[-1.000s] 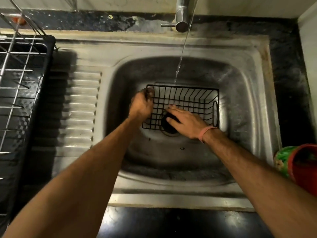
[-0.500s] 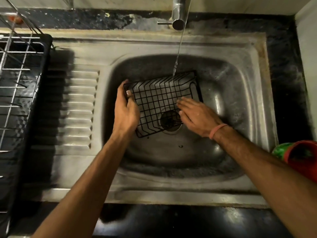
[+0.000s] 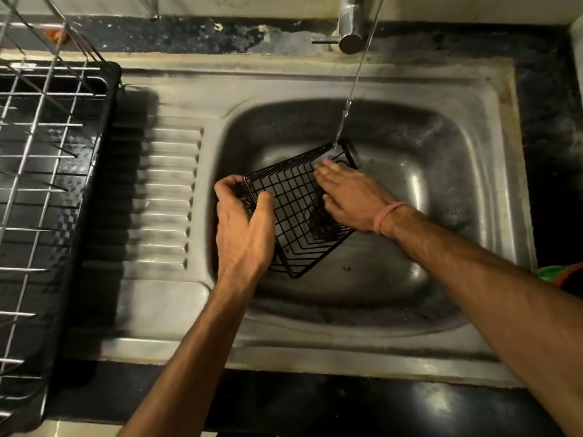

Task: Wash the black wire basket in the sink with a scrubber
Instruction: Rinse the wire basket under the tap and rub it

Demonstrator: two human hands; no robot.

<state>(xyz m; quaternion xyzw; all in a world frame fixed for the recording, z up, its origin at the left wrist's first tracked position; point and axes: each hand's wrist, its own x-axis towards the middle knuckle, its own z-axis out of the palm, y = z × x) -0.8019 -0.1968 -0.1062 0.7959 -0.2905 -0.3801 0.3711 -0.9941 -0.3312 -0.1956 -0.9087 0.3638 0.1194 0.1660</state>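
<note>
Left hand [image 3: 244, 228] clamped on the near-left corner of the black wire basket [image 3: 293, 209], fingers curled over the rim, thumb on the grid. Right hand [image 3: 353, 200] flat on the basket's right side, fingers straight and together; pink band [image 3: 386, 217] on that wrist. Scrubber not visible, can't tell if it's under the palm. Basket tilted, held in the sink [image 3: 457, 190] bowl over the drain. Thin water stream [image 3: 347, 105] from the tap [image 3: 350, 29] lands at the basket's far corner. Dish rack [image 3: 47, 171] on a black tray at left, beside the ribbed drainboard [image 3: 167, 197]. Dark stone worktop [image 3: 315, 405] surrounds the sink. Green and red item [image 3: 561, 274] at right edge.
</note>
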